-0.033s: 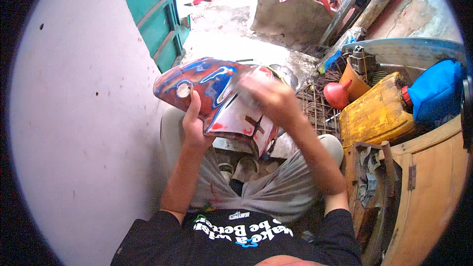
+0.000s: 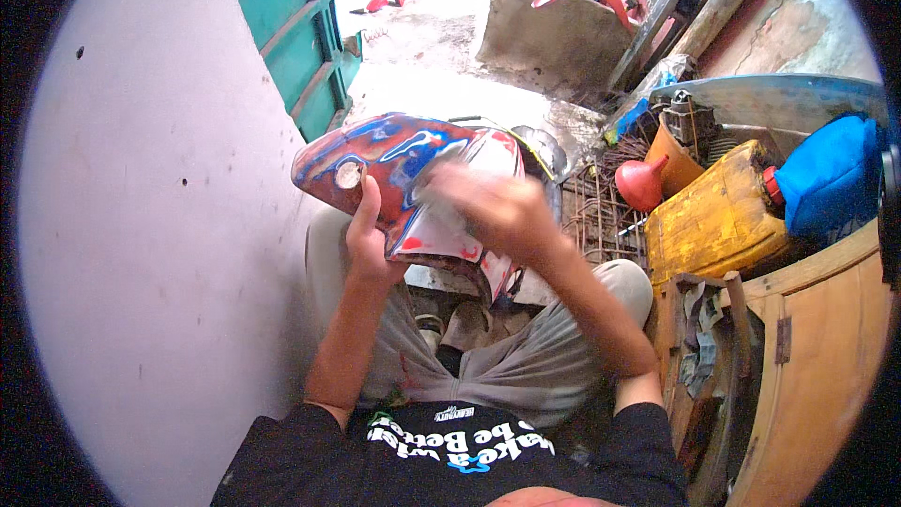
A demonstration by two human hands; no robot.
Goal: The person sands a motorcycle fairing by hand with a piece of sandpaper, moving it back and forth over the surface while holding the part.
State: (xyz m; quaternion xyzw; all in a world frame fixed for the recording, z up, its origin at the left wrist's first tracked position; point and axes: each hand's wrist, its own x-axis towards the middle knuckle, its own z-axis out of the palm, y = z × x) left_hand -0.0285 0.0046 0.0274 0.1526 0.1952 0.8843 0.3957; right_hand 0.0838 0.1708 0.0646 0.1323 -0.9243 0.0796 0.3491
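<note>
A curved painted body panel (image 2: 375, 155), apparently from a motorcycle, rests over my lap. Blue, red and white layers show in worn, wavy rings, and a pale round patch sits near its left end. My left hand (image 2: 372, 239) grips its lower left edge, thumb on top, the other fingers hidden underneath. Against the middle of the panel presses my right hand (image 2: 497, 211), fingers closed and smeared by motion. Something greyish shows under its fingertips, too blurred to make out. Part of the panel's white right side lies behind that hand.
A white wall (image 2: 150, 225) rises close on my left, with a green metal door (image 2: 286, 28) beyond. To my right are a yellow jerrycan (image 2: 709, 211), a red funnel (image 2: 641, 183), a blue container (image 2: 831, 178), metal mesh (image 2: 601, 211) and a wooden cabinet door (image 2: 817, 347).
My right hand has slid left and slightly toward me across the panel, uncovering more of its far right part. My left hand keeps its hold in the same place.
</note>
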